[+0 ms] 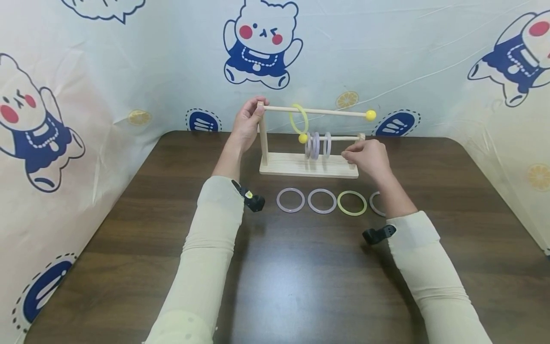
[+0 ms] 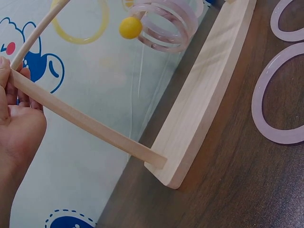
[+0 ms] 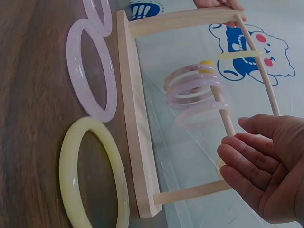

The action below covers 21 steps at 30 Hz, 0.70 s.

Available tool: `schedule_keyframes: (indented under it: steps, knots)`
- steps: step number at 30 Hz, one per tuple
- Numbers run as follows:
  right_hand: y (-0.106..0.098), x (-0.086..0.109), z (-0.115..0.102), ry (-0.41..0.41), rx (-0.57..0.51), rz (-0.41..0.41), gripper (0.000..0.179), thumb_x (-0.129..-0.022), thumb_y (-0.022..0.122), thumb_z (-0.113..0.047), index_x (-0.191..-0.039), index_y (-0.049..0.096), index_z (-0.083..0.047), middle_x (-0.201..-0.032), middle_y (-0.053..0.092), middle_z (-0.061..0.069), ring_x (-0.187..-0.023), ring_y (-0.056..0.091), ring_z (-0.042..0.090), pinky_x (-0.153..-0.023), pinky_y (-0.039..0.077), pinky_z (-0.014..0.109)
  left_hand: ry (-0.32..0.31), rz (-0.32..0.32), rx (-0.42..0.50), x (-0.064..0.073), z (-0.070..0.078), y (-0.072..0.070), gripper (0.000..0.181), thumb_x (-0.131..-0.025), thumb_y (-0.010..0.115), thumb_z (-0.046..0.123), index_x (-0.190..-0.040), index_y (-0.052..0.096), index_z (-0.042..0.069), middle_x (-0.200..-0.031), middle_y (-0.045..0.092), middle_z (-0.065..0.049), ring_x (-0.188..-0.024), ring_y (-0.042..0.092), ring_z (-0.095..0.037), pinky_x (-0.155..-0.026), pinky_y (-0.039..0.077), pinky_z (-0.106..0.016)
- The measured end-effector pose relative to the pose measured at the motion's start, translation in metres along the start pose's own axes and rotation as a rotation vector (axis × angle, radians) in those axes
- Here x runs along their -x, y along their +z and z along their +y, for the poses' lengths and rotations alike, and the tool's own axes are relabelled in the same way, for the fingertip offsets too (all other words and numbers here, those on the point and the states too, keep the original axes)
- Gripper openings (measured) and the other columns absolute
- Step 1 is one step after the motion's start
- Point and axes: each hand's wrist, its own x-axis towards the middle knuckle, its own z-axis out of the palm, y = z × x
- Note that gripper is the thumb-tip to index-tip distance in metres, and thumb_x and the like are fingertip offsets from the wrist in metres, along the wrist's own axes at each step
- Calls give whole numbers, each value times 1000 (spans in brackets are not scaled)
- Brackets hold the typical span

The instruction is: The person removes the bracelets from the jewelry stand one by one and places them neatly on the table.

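A pale wooden stand (image 1: 281,165) has a tall post at left and a short one at right, each bearing a horizontal rod with a yellow ball at its end. My left hand (image 1: 247,125) grips the tall post's top, thumb in front, fingers behind. One yellow ring (image 1: 301,133) hangs on the upper rod. Several purple rings (image 1: 316,147) hang on the lower rod. Beside the short post is my right hand (image 1: 370,158). In the right wrist view its fingers (image 3: 247,159) are loosely bent, thumb apart, and no ring shows between them.
In front of the stand, a row of rings lies flat on the brown table (image 1: 275,267): two purple rings (image 1: 290,189), a yellow ring (image 1: 352,214) and another pale ring (image 1: 372,205), partly hidden by my right forearm. A patterned cloth (image 1: 180,57) hangs behind the table.
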Motion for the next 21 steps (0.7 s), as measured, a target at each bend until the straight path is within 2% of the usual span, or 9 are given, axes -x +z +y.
schedule_keyframes:
  steps: [7, 11, 15, 21]
  knots:
    - [6, -5, -10, -16, -19, 13, 27, -86, 68, -26, -98, 73, -3, -81, 71, 12, -83, 64, 28, -63, 42, 31, -10, -5, -11, -1, -1, 0, 13, -95, 52, 11, -106, 59, 13, -113, 57, -2, -111, 47, -15, -102, 31, -28]
    - [9, -10, -19, -9, -46, 26, 26, -85, 69, -25, -100, 73, -3, -89, 71, 14, -88, 63, 27, -69, 45, 35, -12, -10, -9, -1, -1, 0, 14, -95, 52, 11, -106, 59, 13, -112, 57, -1, -110, 48, -15, -103, 31, -30]
    - [13, -17, -32, -12, -119, 36, 27, -86, 69, -24, -102, 72, -2, -99, 70, 15, -93, 64, 28, -77, 47, 39, -14, -5, -18, 0, 0, 0, 15, -95, 51, 11, -108, 58, 13, -111, 57, -1, -108, 47, -14, -102, 31, -31]
    - [22, -27, -57, -50, -227, 42, 29, -87, 69, -23, -109, 69, -4, -107, 68, 13, -100, 64, 24, -83, 49, 36, -12, 3, -19, 0, 0, 1, 15, -95, 52, 11, -108, 59, 12, -109, 57, -1, -107, 47, -14, -103, 29, -34]
